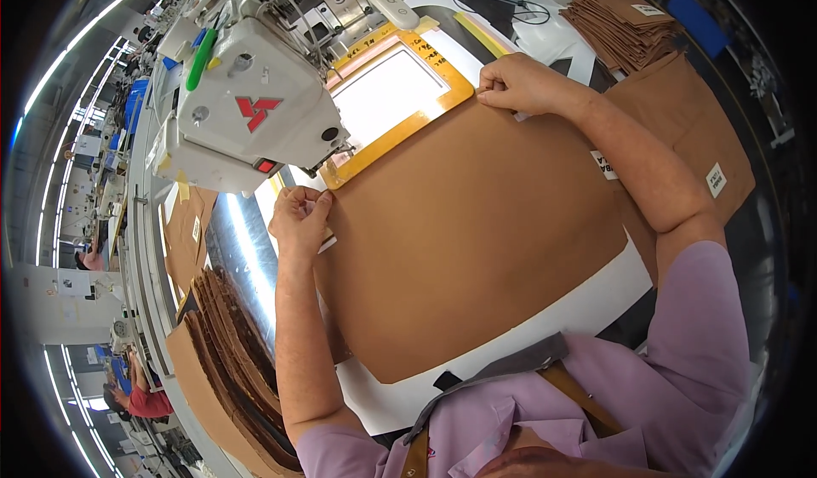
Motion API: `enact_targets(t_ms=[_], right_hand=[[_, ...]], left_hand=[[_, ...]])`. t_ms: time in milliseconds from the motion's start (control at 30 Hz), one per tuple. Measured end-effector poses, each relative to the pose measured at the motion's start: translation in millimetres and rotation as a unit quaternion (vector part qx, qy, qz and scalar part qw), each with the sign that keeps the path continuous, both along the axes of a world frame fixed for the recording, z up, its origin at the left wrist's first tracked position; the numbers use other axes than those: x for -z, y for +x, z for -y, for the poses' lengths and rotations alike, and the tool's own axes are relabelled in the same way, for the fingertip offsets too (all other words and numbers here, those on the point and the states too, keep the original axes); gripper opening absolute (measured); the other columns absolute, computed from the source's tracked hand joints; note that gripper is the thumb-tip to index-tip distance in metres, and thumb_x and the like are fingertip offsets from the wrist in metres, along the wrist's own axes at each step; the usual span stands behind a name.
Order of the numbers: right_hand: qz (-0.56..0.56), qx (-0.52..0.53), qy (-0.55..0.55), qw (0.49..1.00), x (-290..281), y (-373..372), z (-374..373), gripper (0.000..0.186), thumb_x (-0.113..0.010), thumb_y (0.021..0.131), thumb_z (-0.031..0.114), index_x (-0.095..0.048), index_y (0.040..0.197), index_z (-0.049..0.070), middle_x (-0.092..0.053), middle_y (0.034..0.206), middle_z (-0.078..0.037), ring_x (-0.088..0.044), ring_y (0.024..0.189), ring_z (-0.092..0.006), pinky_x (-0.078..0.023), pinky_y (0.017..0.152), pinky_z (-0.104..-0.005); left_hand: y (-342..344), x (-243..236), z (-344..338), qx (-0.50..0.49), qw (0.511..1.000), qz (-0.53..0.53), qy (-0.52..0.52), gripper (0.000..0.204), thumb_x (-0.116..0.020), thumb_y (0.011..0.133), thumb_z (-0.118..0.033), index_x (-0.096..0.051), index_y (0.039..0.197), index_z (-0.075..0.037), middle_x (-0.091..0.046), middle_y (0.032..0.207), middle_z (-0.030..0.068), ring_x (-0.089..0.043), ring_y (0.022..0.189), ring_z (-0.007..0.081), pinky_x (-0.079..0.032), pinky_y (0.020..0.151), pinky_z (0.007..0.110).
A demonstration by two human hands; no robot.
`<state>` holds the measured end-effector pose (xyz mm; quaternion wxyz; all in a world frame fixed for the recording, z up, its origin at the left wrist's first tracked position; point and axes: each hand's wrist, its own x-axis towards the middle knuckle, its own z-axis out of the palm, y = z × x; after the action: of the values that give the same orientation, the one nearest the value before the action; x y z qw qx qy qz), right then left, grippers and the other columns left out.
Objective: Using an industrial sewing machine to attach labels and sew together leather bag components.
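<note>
A large brown sheet of leather-like material [477, 240] lies spread in front of me on a white surface [579, 295]. My left hand [299, 220] is closed in a pinch on its far left corner. At the far right corner, my right hand [529, 87] pinches the same sheet between thumb and fingers. The sheet's far edge runs along a yellow template frame [393, 148] with a rectangular opening. Above the frame's left side hangs the white head of an industrial sewing machine [247, 108], its needle area close to my left hand.
Stacked brown pieces [225, 359] stand at the left, near my left forearm. More brown pieces [617, 27] are piled at the far right, with a loose brown panel [681, 138] under my right arm. A black cable [511, 2] lies at the back. A co-worker [145, 400] sits far left.
</note>
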<state>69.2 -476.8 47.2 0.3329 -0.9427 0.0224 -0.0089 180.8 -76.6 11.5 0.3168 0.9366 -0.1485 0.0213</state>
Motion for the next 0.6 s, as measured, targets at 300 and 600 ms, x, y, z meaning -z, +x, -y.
enact_targets(t_ms=[300, 600], right_hand=[[-0.039, 0.013, -0.018, 0.999, 1, 86, 25, 0.019, -0.071, 0.092, 0.021, -0.067, 0.084, 0.004, -0.067, 0.070, -0.006, -0.064, 0.057, -0.0133, -0.046, 0.054, -0.0318], [0.093, 0.090, -0.126, 0.984, 18, 202, 32, 0.026, -0.074, 0.089, 0.037, -0.074, 0.087, 0.011, -0.075, 0.087, -0.008, -0.072, 0.084, -0.0265, -0.055, 0.074, -0.0423]], left_hand=[[62, -10, 28, -0.087, 0.986, -0.084, 0.112, 0.029, -0.074, 0.085, -0.032, -0.076, 0.102, -0.008, -0.072, 0.121, 0.0107, -0.069, 0.103, 0.0254, -0.047, 0.092, 0.038], [103, -21, 23, -0.068, 0.987, -0.013, 0.146, 0.029, -0.074, 0.085, -0.026, -0.073, 0.107, -0.005, -0.071, 0.119, 0.0132, -0.068, 0.106, 0.0261, -0.048, 0.093, 0.038]])
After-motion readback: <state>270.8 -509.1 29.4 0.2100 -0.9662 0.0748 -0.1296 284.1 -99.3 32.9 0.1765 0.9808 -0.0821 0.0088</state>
